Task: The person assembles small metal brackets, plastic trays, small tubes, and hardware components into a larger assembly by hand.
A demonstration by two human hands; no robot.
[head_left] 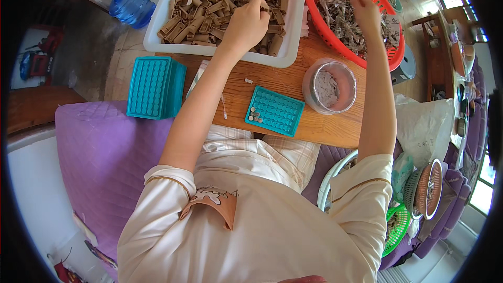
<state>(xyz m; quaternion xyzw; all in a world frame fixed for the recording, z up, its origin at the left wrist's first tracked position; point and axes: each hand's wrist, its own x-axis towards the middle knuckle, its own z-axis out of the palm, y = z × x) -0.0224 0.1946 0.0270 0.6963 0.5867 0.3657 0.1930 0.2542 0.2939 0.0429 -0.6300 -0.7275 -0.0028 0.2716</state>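
Observation:
Over a white bin [293, 47] heaped with brown curved plastic pieces [188, 26], my left hand [249, 23] is closed, with a brown plastic piece showing at its fingertips. My right hand [366, 13] reaches into a red basket [335, 47] of small clear-and-dark parts [338, 13]; its fingers are pinched together, and what they hold is too small to make out. Between my forearms, a teal dimpled tray [277, 110] lies on the wooden table with several small round metallic pieces [254, 115] in one corner. Beside it stands a lined round tub [328, 88] of small pale pieces.
A stack of teal trays [154, 86] stands left of my left forearm. Blue water bottles [131, 6] are beyond it on the floor. A purple quilted seat [99, 152] is at the left. Green [398, 228] and pink [429, 188] baskets sit at the right.

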